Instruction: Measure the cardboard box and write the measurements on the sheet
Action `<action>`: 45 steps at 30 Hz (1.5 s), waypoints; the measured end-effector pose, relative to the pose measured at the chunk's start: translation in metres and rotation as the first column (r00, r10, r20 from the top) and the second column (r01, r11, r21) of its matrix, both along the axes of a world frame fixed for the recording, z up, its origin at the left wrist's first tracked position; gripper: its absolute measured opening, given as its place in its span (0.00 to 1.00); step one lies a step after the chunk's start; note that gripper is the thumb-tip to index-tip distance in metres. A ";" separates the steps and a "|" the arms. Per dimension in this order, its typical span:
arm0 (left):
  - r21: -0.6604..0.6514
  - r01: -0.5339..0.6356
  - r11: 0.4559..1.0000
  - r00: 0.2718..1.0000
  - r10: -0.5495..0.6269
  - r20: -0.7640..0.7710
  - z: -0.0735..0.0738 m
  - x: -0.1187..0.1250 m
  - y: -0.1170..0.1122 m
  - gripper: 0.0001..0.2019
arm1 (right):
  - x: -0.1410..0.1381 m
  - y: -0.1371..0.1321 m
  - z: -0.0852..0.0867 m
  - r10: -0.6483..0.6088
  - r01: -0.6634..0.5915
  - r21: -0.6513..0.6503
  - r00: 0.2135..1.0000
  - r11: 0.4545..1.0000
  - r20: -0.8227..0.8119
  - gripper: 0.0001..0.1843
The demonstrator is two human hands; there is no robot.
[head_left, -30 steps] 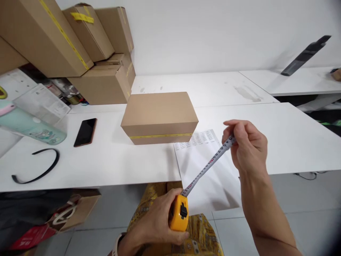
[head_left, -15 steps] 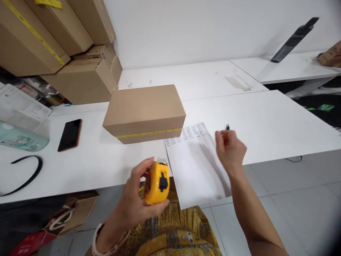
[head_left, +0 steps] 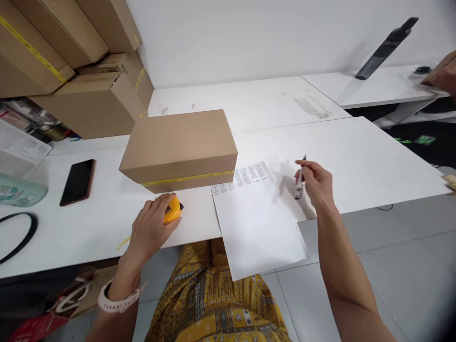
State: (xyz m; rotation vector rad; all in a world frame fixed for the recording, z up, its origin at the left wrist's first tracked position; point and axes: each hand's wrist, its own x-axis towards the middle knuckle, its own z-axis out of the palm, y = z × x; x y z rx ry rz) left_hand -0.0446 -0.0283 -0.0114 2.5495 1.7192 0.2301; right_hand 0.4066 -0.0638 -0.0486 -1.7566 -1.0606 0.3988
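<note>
Near the front edge of the bench [head_left: 342, 164], the left hand [head_left: 151, 228] curls around a tape measure [head_left: 173, 210] just in front of the box [head_left: 180, 147]; beside the overhanging paper [head_left: 258, 223], the right hand [head_left: 316, 185] pinches a pen [head_left: 299, 188].

Bright, soft shadows, dark right corners

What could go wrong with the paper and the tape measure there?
The paper sticks out past the front edge of the desk, so a bump might make it slide off. The left hand has the tape measure near that edge too, so it could drop if the grip slips. The pen in the right hand might fall if held loosely.
</note>
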 end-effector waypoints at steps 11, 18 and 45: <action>0.275 0.384 0.881 0.870 -0.445 0.212 0.001 0.099 -0.028 0.13 | -0.054 0.020 0.016 0.190 -0.116 0.404 0.971 0.907 -0.148 0.20; -0.170 0.524 0.835 0.830 -0.545 -0.116 -0.008 0.206 -0.016 0.35 | -0.069 0.052 -0.004 0.409 -0.396 0.113 0.835 0.911 -0.368 0.29; -0.210 0.569 0.795 0.792 -0.598 -0.122 -0.018 0.216 0.001 0.36 | -0.071 0.047 -0.013 0.259 -0.268 -0.078 0.960 0.960 -0.108 0.13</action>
